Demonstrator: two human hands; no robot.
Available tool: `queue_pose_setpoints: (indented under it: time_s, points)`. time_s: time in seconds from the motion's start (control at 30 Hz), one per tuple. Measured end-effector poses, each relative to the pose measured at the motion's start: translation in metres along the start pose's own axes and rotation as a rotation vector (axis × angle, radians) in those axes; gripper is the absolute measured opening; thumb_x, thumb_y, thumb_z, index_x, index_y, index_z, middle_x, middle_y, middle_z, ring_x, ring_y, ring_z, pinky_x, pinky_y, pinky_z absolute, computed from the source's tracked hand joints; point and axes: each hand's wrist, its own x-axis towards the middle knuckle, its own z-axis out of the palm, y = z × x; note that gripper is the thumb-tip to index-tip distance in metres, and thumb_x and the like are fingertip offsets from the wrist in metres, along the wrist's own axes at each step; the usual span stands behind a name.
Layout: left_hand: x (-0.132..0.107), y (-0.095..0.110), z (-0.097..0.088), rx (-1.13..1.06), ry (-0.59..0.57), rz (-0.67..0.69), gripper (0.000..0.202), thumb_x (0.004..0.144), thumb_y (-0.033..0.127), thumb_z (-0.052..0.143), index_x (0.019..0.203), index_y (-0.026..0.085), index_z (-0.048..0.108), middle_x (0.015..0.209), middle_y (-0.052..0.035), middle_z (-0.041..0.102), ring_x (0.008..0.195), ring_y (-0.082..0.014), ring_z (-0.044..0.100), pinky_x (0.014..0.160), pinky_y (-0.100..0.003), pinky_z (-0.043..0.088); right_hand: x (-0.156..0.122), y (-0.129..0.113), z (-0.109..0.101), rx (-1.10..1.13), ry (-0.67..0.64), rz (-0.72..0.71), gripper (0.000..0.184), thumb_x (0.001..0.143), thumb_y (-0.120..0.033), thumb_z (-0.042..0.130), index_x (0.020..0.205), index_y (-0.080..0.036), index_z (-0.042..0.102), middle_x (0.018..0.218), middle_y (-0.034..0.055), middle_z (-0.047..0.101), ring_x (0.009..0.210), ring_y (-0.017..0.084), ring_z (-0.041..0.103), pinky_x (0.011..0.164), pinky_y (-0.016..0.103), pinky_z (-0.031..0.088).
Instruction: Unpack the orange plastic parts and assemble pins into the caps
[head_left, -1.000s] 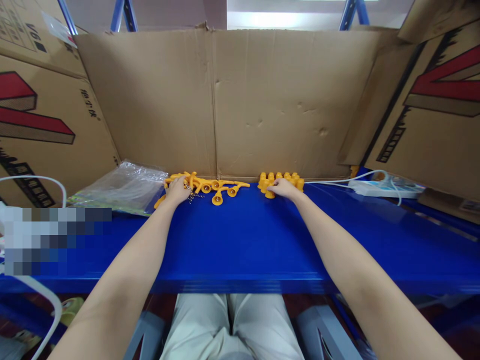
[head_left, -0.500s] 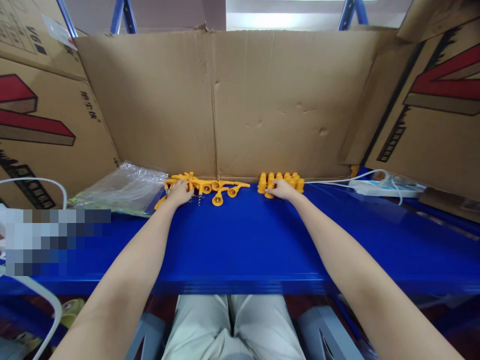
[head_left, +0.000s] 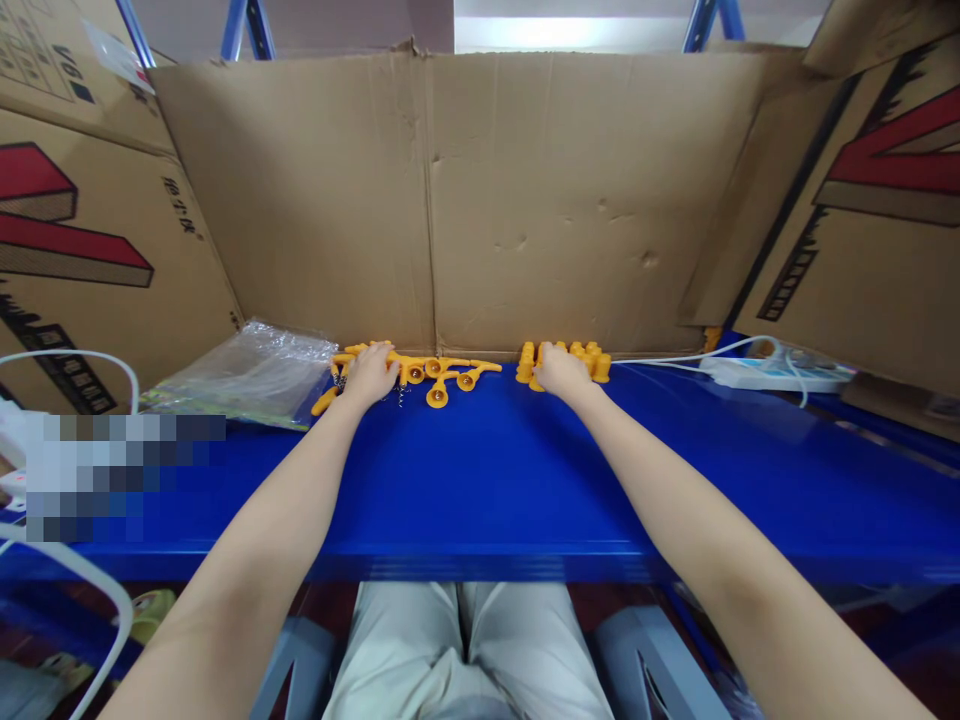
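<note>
My left hand (head_left: 370, 374) lies over a pile of yellow plastic corkscrews (head_left: 409, 362) at the back of the blue table, its fingers curled over the parts. What the fingertips hold is partly hidden. Metal spirals poke out below that hand. Several corkscrews with bell-shaped ends (head_left: 438, 397) lie to its right. My right hand (head_left: 564, 374) is closed at the front left of a cluster of upright yellow bell-shaped pieces (head_left: 602, 368), thumb and fingers around one of them. More pieces stand behind and right of this hand.
Cardboard panels (head_left: 570, 200) wall off the back and sides. Clear plastic bags (head_left: 247, 375) lie left of the corkscrews. A white power strip (head_left: 776, 374) with cables sits at the right on the blue table (head_left: 480, 480). A white cable loops at the left edge.
My left hand has moved slightly right and farther over the corkscrews. My right hand has reached a little farther up over the bell-shaped pieces.
</note>
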Motion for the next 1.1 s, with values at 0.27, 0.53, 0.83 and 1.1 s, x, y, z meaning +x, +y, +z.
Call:
queue_pose_setpoints:
  time_s: [0.27,0.53,0.83,1.1]
  points:
    - [-0.005,0.044,-0.017,-0.194,-0.247,0.28,0.039,0.08,0.05,0.05,0.088,0.018,0.07,0.075,-0.0042,0.068,0.07,-0.0165,0.06,0.067,-0.027,0.043,-0.015,-0.033,0.015,0.178,-0.013,-0.452,0.041,0.091,-0.027,0.047,0.13,-0.014,0.046,0.136,0.0146,0.049,0.123,0.027,0.049,0.097,0.041,0.04]
    - [-0.006,0.048,-0.004,-0.151,-0.413,0.377,0.037,0.077,0.042,0.058,0.104,0.019,0.067,0.083,-0.004,0.068,0.073,-0.0172,0.061,0.067,-0.026,0.044,-0.021,-0.054,0.034,0.323,-0.291,-0.487,0.058,0.093,-0.037,0.043,0.147,-0.025,0.026,0.151,0.0086,0.032,0.136,0.03,0.032,0.105,0.055,0.03]
    - [-0.016,0.057,-0.002,-0.018,-0.25,0.267,0.029,0.083,0.037,0.054,0.103,0.021,0.068,0.1,-0.0081,0.071,0.093,-0.0244,0.064,0.081,-0.033,0.047,-0.021,-0.063,0.023,0.306,-0.11,-0.434,0.035,0.097,-0.04,0.035,0.106,-0.02,0.062,0.119,0.0099,0.058,0.111,0.023,0.056,0.085,0.038,0.044]
    - [-0.019,0.07,-0.003,-0.001,-0.206,0.186,0.031,0.081,0.036,0.056,0.105,0.019,0.064,0.093,-0.0098,0.071,0.091,-0.0277,0.065,0.078,-0.036,0.048,-0.022,-0.054,0.017,0.112,-0.119,-0.159,0.027,0.087,-0.028,0.049,0.109,-0.014,0.056,0.113,0.0157,0.061,0.102,0.027,0.06,0.078,0.036,0.044]
